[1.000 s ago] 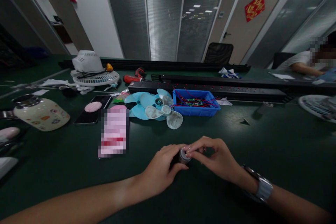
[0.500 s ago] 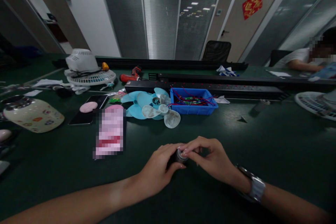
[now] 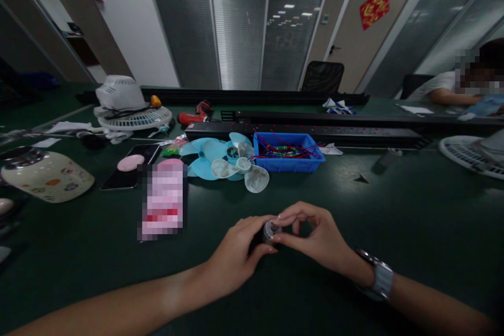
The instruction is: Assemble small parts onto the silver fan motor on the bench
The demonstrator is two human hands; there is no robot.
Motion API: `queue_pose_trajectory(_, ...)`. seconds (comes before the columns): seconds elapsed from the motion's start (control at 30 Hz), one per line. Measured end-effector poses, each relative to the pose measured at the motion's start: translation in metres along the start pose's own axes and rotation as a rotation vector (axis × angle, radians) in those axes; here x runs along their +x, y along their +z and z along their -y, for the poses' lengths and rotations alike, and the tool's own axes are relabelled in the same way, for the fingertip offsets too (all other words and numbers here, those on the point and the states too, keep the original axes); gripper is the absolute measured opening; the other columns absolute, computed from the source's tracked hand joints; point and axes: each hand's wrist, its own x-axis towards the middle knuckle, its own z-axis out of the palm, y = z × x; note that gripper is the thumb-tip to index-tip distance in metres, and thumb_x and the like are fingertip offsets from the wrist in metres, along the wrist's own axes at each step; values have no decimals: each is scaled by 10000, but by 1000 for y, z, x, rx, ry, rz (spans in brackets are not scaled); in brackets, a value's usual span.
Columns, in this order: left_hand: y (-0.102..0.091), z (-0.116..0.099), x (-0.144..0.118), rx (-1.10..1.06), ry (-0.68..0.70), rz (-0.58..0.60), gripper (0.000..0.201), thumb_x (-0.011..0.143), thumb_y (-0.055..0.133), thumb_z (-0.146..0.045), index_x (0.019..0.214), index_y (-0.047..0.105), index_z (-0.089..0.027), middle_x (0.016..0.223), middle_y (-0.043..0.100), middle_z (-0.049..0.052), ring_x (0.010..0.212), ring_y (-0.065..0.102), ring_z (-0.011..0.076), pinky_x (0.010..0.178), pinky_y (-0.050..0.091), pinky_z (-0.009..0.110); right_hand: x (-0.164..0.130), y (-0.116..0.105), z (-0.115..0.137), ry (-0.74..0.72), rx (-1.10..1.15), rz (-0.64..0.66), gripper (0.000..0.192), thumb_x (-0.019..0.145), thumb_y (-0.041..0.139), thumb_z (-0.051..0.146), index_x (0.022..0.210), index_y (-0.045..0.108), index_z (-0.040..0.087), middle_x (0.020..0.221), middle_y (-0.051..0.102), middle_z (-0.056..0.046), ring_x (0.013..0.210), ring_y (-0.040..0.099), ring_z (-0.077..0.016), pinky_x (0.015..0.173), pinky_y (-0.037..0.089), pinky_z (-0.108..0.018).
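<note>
left hand [image 3: 236, 252] cups small metal cylinder [image 3: 270, 230], fingers curled round its side | right hand [image 3: 315, 236] pinches its top between thumb and fingertips | cylinder sits low over green table [image 3: 394, 210], in front of the fan blades [image 3: 228, 164] | risk: pinch slips, part rolls away

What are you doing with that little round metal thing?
A person sits at a dark green table and holds a small metal cylinder between both hands. The left hand grips it from the side, while the right hand pinches its top with the fingers. Behind the hands lie pale blue fan blades and a blue tray of wires. Another person sits at the far right.
</note>
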Motion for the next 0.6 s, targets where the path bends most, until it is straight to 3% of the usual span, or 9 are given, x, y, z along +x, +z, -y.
queue_pose_trajectory(0.17,-1,0,0,-1,3,-6,445,834,700,-130,1256,572,-186,1193,689,98,1072,639,260,948,491,418,-1,1,-2,12,-1,-5,270,716,836,247,957,721,210,806,753,-24,549,594,-115,479,475,-214)
queue_pose_trajectory(0.37,-1,-2,1,17,-2,6,373,831,697,-121,1187,610,-188,1102,708,81,1003,647,251,896,505,400,-1,0,3,-18,-53,21,287,757,787,183,1028,717,250,975,760,-14,557,581,-90,526,503,-214)
queue_pose_trajectory(0.6,1,-1,0,-4,5,-9,327,839,669,-107,1155,615,-176,1090,702,85,991,652,245,879,515,390,1,2,10,36,23,199,231,897,654,226,1122,699,251,1114,722,-35,710,682,-116,504,530,-200)
